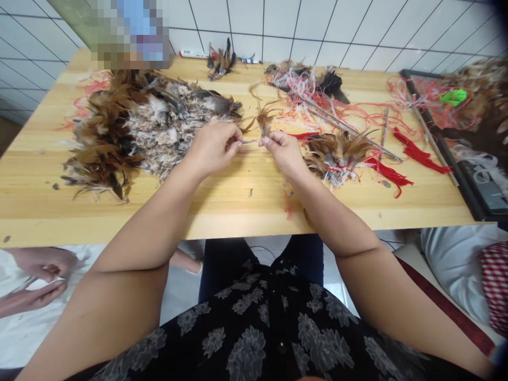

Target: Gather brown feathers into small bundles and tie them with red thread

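My left hand (212, 151) pinches a thin pale feather quill (248, 141) between thumb and fingertips. My right hand (281, 152) holds a small brown feather (264, 119) upright, and its quill end is hidden in my fingers. The two hands are close together above the wooden table (238, 206). To the left of my left hand lies a large heap of brown and grey-white feathers (159, 124). Right of my right hand sits a bunch of brown feathers (337, 157) tied with red string.
Thin sticks (337, 123) lie among tangled red and white strings at the back. Red tassels (389, 174) lie nearby. A black-framed tray (444, 143) holds more feathers at right. A co-worker's hands (37, 280) work below the table's left side. White tiles form the wall behind.
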`<state>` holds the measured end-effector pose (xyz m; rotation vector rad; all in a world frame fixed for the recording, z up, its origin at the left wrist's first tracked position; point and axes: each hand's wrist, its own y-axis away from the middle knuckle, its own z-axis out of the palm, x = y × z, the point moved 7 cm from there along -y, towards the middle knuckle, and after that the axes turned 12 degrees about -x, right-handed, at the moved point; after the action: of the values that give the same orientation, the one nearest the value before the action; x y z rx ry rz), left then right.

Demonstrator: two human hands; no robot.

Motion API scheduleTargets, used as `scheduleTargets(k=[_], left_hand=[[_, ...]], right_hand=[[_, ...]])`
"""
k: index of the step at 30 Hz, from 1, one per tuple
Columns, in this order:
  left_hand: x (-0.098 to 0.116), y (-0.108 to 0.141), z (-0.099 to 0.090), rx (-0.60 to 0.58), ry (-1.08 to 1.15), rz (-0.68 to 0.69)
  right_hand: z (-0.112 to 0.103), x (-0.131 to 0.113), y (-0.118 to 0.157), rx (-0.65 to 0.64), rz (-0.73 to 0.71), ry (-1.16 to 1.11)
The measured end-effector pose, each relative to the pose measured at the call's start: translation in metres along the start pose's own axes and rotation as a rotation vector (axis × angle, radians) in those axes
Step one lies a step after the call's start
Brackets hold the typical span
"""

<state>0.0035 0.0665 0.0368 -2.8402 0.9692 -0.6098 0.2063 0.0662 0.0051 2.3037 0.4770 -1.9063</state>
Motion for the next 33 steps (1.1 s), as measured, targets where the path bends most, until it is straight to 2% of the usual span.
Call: scheduleTargets(k=[9,20,28,33], left_hand=[[0.016,0.002,-0.005,-0.008,-0.003,0.082],[0.018,0.002,-0.004,0.019,-0.048,0.136],[0.027,0.007,-0.011,0.087,-0.146,0.15],[0.033,0.007,-0.01,0.057,-0.158,0.132]], right_hand=[[-0.004,0.006,0.0,0.064,0.1,0.067],[0.015,0.012,0.002,-0.051,0.12,0.04],[0.019,0.015,0.003,-0.094,0.114,-0.005],[0.022,0.011,0.004,-0.105,0.154,-0.012]])
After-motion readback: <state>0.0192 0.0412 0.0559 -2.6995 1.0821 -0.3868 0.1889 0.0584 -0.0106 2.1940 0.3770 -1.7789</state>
